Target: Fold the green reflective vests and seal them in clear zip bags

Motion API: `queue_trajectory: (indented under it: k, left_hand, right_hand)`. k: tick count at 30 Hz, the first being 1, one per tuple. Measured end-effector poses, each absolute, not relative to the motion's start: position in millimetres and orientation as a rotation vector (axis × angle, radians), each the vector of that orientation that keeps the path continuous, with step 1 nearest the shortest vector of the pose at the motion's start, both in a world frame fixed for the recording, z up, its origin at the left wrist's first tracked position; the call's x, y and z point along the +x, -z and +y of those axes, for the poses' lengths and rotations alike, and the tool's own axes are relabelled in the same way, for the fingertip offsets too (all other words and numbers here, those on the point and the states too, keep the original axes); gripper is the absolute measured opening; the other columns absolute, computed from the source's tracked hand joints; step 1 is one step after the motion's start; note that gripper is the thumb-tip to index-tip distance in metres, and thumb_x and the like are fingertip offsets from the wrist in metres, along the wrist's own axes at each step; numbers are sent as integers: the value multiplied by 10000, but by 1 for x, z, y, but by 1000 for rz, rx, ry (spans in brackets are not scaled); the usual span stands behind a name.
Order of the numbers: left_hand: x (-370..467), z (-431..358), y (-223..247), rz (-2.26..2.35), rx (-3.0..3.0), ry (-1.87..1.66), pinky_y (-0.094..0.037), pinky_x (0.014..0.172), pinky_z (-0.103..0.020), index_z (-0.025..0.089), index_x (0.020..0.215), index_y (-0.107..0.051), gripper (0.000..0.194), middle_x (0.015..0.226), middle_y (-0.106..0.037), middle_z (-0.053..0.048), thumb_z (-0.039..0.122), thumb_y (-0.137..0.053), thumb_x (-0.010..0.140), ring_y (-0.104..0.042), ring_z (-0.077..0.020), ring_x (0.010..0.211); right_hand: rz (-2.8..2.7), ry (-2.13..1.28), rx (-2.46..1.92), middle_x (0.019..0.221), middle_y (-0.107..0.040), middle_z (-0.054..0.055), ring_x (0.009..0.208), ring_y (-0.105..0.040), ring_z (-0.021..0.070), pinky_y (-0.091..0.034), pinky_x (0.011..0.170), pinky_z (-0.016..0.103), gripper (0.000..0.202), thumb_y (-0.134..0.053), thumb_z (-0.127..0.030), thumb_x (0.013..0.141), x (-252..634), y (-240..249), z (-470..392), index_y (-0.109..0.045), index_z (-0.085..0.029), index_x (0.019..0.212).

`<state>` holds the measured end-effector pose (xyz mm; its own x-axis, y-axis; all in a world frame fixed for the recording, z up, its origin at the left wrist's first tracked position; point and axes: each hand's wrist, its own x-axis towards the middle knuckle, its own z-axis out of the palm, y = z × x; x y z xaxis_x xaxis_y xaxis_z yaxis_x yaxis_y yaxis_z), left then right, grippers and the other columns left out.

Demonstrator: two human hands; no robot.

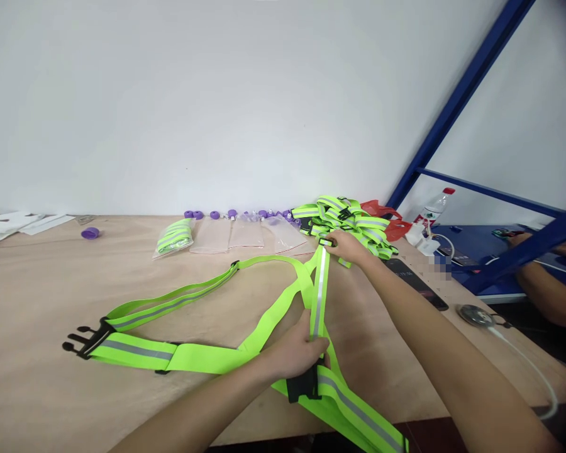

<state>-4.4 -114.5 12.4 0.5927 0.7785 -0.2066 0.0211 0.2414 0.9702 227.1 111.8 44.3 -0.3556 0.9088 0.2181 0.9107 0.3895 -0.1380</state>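
Note:
A neon-green reflective vest (212, 357) made of elastic straps with grey stripes is spread over the wooden table. My left hand (295, 349) closes round one of its straps, just above a black buckle half (304, 382). Farther up, my right hand (344, 244) pinches the same strap by a small black slider (326, 241), pulling that stretch straight. A black prong buckle (85, 340) lies at the vest's left end. Part of the lower strap hangs over the table's front edge. Beyond my right hand sits a heap of similar green straps (353, 220).
Along the wall lie a bagged green strap bundle (175, 236), clear plastic bags (246, 234) and several purple caps (214, 214). At right are a phone (417, 284), a round device with a cable (475, 314), a bottle (434, 206) and a blue frame (457, 107). Another person's arm (551, 286) shows beyond.

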Motion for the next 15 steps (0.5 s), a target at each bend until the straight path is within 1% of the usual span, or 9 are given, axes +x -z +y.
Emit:
queue_trajectory:
  k: [3, 5, 6, 8, 10, 11, 12, 13, 15]
  left_hand:
    - [-4, -116, -18, 815, 1234, -636, -529, 643, -332, 216, 1159, -467, 332, 699, -652, 13, 200, -546, 836, -641, -206, 664]
    - [-4, -118, -21, 834, 1240, -677, -530, 661, -335, 217, 1088, -497, 283, 743, -664, -5, 179, -553, 813, -648, -213, 708]
    - [-4, -119, -23, 840, 1240, -697, -531, 669, -336, 216, 1061, -512, 267, 767, -666, -10, 172, -558, 802, -648, -212, 717]
    - [-3, -120, -24, 843, 1232, -729, -540, 677, -343, 211, 1034, -537, 247, 814, -665, -16, 173, -570, 793, -643, -204, 712]
    - [-2, -120, -23, 846, 1226, -747, -554, 677, -353, 203, 1020, -554, 227, 852, -662, -20, 194, -588, 796, -642, -199, 704]
    - [-1, -119, -22, 848, 1229, -755, -559, 679, -353, 200, 1007, -558, 214, 866, -661, -22, 203, -600, 797, -645, -198, 710]
    - [-1, -119, -20, 851, 1231, -763, -562, 681, -350, 199, 990, -557, 200, 873, -659, -22, 208, -610, 797, -650, -196, 718]
    - [-1, -118, -19, 851, 1229, -765, -564, 677, -346, 199, 973, -550, 187, 870, -655, -19, 210, -616, 799, -654, -194, 717]
    - [-1, -117, -16, 840, 1204, -755, -567, 648, -343, 204, 952, -524, 169, 847, -650, -12, 211, -612, 808, -663, -191, 686]
  right_hand:
    - [-2405, -54, -1590, 917, -739, 86, 831, -660, 226, -460, 729, 267, 201, -627, -245, 848, 218, -36, 105, -746, -161, 986]
    - [-2411, -90, -1581, 943, -745, 85, 848, -670, 234, -479, 753, 279, 227, -647, -249, 847, 212, -33, 98, -742, -171, 1037]
    - [-2406, -99, -1576, 989, -744, 94, 890, -674, 246, -490, 786, 294, 255, -655, -258, 849, 209, -32, 94, -733, -173, 1076]
    - [-2379, -95, -1564, 1153, -710, 123, 1040, -655, 273, -490, 892, 334, 334, -640, -284, 875, 204, -36, 79, -687, -172, 1186]
    - [-2322, -81, -1523, 1309, -639, 135, 1190, -596, 278, -454, 1001, 365, 389, -586, -314, 921, 202, -46, 55, -621, -181, 1284]
    - [-2288, -79, -1496, 1352, -614, 127, 1233, -570, 272, -437, 1033, 370, 393, -556, -337, 941, 202, -52, 39, -598, -196, 1306]
    - [-2224, -101, -1441, 1333, -627, 120, 1225, -575, 272, -439, 1034, 376, 377, -552, -365, 944, 204, -59, 19, -607, -211, 1283]
    - [-2160, -140, -1425, 1244, -674, 108, 1150, -615, 271, -465, 994, 373, 325, -555, -403, 938, 208, -66, -4, -647, -226, 1194]
    - [-2095, -296, -1515, 1005, -731, 87, 918, -671, 255, -520, 811, 338, 282, -572, -493, 903, 222, -76, -56, -689, -241, 950]
